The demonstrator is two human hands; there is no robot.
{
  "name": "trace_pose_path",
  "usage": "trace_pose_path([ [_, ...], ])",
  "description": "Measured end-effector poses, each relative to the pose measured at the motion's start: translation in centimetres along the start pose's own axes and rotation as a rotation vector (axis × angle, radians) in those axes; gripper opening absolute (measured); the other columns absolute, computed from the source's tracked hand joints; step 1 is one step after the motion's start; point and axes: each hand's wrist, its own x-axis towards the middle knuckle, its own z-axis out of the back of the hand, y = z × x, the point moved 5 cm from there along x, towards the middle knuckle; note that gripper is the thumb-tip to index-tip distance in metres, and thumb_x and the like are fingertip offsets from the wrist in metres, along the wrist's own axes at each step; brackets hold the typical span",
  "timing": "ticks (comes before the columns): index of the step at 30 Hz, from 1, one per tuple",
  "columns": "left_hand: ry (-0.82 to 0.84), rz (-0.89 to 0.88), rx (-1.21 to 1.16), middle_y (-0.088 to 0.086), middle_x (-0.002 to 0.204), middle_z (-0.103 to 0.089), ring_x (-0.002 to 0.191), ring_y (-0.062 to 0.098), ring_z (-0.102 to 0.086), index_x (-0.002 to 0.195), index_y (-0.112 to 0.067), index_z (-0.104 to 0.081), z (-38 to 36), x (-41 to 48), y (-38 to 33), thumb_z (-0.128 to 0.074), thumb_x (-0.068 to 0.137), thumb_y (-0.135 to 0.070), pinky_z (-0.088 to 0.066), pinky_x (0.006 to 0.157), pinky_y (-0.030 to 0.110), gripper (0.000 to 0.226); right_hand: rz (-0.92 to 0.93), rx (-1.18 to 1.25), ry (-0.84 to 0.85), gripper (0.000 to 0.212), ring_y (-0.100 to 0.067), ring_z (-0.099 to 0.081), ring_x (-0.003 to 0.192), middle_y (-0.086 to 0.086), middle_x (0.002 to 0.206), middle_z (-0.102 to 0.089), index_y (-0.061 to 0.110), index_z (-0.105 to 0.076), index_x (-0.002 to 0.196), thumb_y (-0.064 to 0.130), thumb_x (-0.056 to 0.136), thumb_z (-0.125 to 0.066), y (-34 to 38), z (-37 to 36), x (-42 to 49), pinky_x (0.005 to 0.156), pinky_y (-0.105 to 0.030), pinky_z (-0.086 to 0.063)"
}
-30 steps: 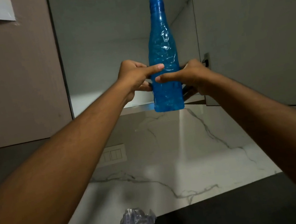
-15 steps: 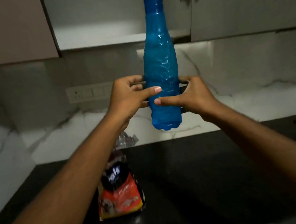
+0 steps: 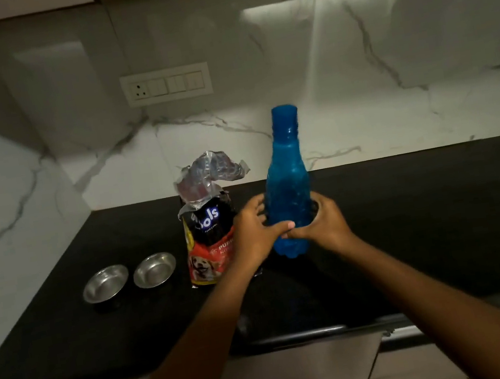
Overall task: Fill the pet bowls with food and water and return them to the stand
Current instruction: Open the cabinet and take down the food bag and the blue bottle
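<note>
The blue translucent plastic bottle (image 3: 289, 189) is standing upright, long axis vertical, base low over the black stone worktop (image 3: 409, 213). The left hand (image 3: 255, 231) and right hand (image 3: 326, 223) are each closing a grip around its lower body. The round steel bowls (image 3: 154, 270) are lying at 9 o'clock, beyond the opened dog-food bag (image 3: 207, 228), nearer the left hand.

A home kitchen: black stone counter (image 3: 412, 229), marble backsplash (image 3: 355, 74), wall switch panel (image 3: 166, 85), cabinets above.
</note>
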Motion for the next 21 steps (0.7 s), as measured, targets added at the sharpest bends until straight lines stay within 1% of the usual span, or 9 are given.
trace_pose_path([
  [3, 0.012, 0.037, 0.081, 0.008, 0.123, -0.066, 0.11, 0.021, -0.064, 0.126, -0.011, -0.055, -1.0, 0.7, 3.1, -0.087, 0.065, -0.013, -0.054, 0.095, 0.042, 0.069, -0.041, 0.021, 0.004, 0.09, -0.003, -0.063, 0.109, 0.006, 0.12, -0.067, 0.016, -0.057, 0.127, 0.022, 0.047, -0.098, -2.9, -1.5, 0.1, 0.096, -0.03, -0.054],
  [5, 0.03, 0.047, 0.115, 0.007, 0.122, -0.066, 0.11, 0.02, -0.064, 0.127, -0.012, -0.055, -1.6, 1.4, 4.7, -0.086, 0.067, -0.011, -0.053, 0.096, 0.039, 0.067, -0.088, 0.041, -0.008, 0.094, -0.003, -0.06, 0.113, 0.005, 0.124, -0.064, 0.017, -0.052, 0.13, 0.019, 0.047, -0.098, -4.7, -2.5, 0.4, 0.099, -0.027, -0.051],
  [7, 0.042, 0.06, 0.13, 0.007, 0.125, -0.065, 0.112, 0.02, -0.063, 0.129, -0.011, -0.053, -2.1, 1.8, 5.9, -0.084, 0.07, -0.009, -0.052, 0.096, 0.034, 0.067, -0.128, 0.047, -0.005, 0.096, -0.006, -0.057, 0.119, 0.006, 0.127, -0.062, 0.019, -0.049, 0.131, 0.019, 0.048, -0.097, -6.2, -3.4, 0.7, 0.102, -0.03, -0.049],
  [8, 0.045, 0.062, 0.133, 0.007, 0.125, -0.065, 0.113, 0.02, -0.062, 0.129, -0.011, -0.053, -2.3, 2.0, 6.5, -0.083, 0.07, -0.009, -0.052, 0.096, 0.034, 0.066, -0.141, 0.043, 0.002, 0.097, -0.007, -0.056, 0.121, 0.006, 0.128, -0.061, 0.02, -0.048, 0.131, 0.019, 0.048, -0.097, -6.8, -3.8, 0.8, 0.103, -0.031, -0.048],
  [12, 0.054, 0.078, 0.149, 0.005, 0.125, -0.065, 0.114, 0.02, -0.062, 0.13, -0.012, -0.053, -2.8, 2.6, 9.0, -0.082, 0.071, -0.009, -0.053, 0.096, 0.035, 0.066, -0.179, 0.049, 0.004, 0.097, -0.005, -0.055, 0.121, 0.009, 0.127, -0.059, 0.022, -0.046, 0.132, 0.018, 0.049, -0.096, -8.7, -4.9, 1.3, 0.101, -0.03, -0.048],
  [15, 0.063, 0.082, 0.15, 0.004, 0.128, -0.063, 0.116, 0.017, -0.06, 0.134, -0.012, -0.051, -3.2, 2.7, 10.3, -0.081, 0.074, -0.008, -0.048, 0.096, 0.027, 0.067, -0.208, 0.062, 0.025, 0.095, 0.005, -0.053, 0.115, 0.015, 0.124, -0.057, 0.023, -0.044, 0.133, 0.014, 0.053, -0.095, -9.4, -5.5, 1.3, 0.096, -0.017, -0.045],
  [17, 0.065, 0.076, 0.138, 0.003, 0.129, -0.062, 0.117, 0.015, -0.058, 0.135, -0.012, -0.05, -3.3, 2.6, 10.7, -0.079, 0.075, -0.007, -0.044, 0.094, 0.021, 0.067, -0.219, 0.076, 0.029, 0.094, 0.007, -0.053, 0.113, 0.017, 0.123, -0.056, 0.023, -0.043, 0.134, 0.013, 0.055, -0.094, -9.7, -5.6, 1.4, 0.09, -0.011, -0.044],
  [19, 0.063, 0.067, 0.134, 0.003, 0.129, -0.062, 0.118, 0.015, -0.058, 0.136, -0.012, -0.05, -3.4, 2.8, 10.9, -0.078, 0.076, -0.007, -0.043, 0.094, 0.019, 0.066, -0.221, 0.088, 0.04, 0.095, 0.002, -0.053, 0.117, 0.014, 0.126, -0.057, 0.022, -0.043, 0.136, 0.012, 0.056, -0.093, -9.7, -5.7, 1.7, 0.092, -0.013, -0.044],
  [21, 0.064, 0.067, 0.137, 0.003, 0.13, -0.062, 0.119, 0.017, -0.058, 0.136, -0.013, -0.05, -3.4, 2.9, 11.0, -0.077, 0.076, -0.007, -0.045, 0.095, 0.021, 0.066, -0.23, 0.105, 0.064, 0.094, -0.001, -0.055, 0.117, 0.011, 0.128, -0.058, 0.021, -0.044, 0.136, 0.011, 0.057, -0.093, -9.8, -5.7, 1.9, 0.096, -0.02, -0.047],
])
